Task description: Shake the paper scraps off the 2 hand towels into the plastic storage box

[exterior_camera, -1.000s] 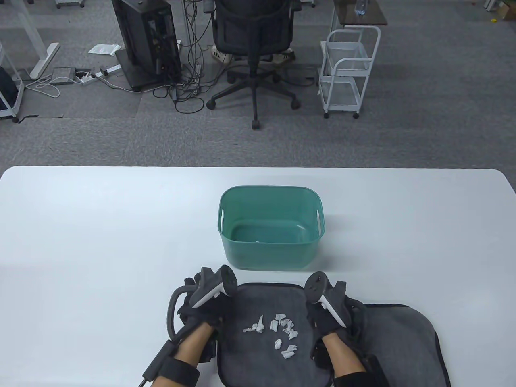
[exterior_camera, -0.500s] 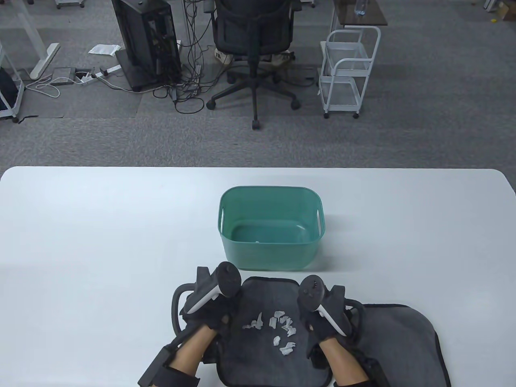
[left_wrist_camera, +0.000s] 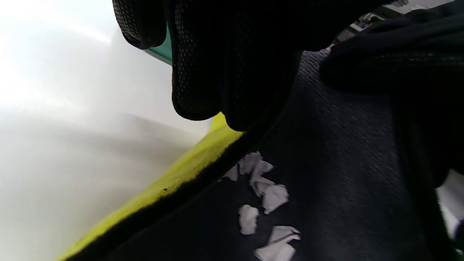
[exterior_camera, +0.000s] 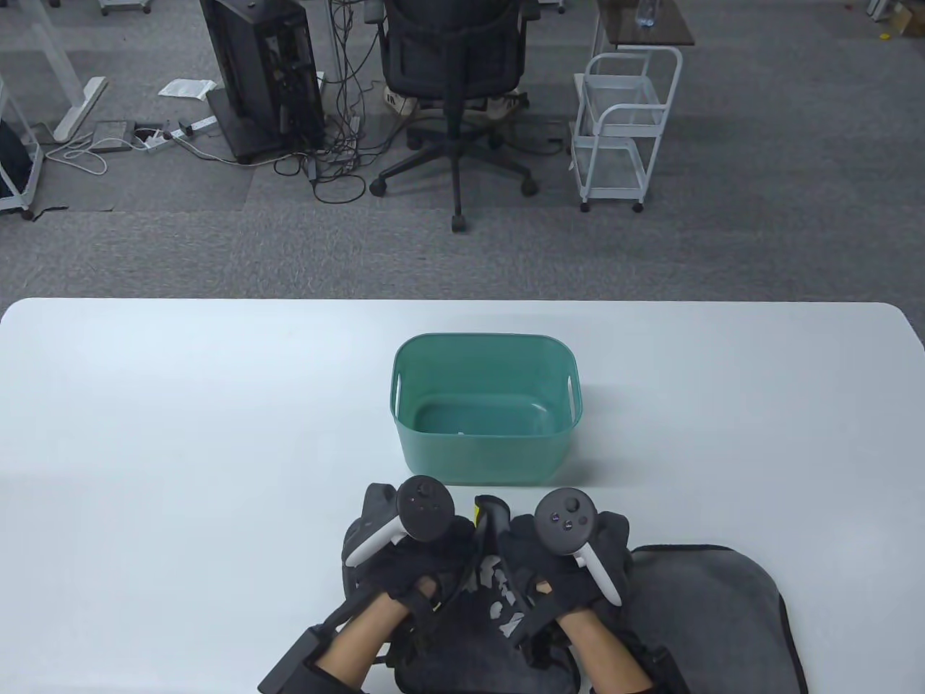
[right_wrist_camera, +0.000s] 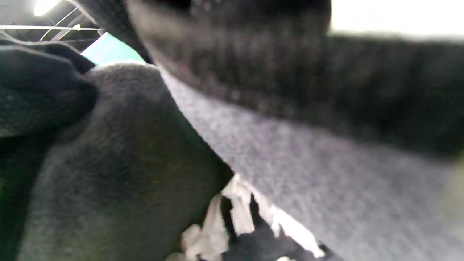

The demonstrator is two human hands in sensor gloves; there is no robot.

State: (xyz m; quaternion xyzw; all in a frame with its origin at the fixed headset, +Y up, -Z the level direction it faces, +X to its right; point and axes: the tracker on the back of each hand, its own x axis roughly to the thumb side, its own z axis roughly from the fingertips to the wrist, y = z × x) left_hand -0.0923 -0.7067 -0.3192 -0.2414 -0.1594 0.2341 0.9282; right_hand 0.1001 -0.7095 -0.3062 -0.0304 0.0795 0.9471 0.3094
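I see my left hand [exterior_camera: 405, 557] and right hand [exterior_camera: 560, 560] gripping the towel [exterior_camera: 470, 650], folded around paper scraps [left_wrist_camera: 266, 195], near the green box [exterior_camera: 484, 408].

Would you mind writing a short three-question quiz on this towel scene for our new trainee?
1. True or false: the paper scraps already lie inside the green storage box.
2. Which colour shows on the underside of the lifted hand towel? A) red B) yellow C) white
3. Fill in: the second hand towel lies flat on the person's ____ side.

Key
1. False: the scraps sit in the fold of the towel that the left hand and right hand grip by its sides.
2. B
3. right
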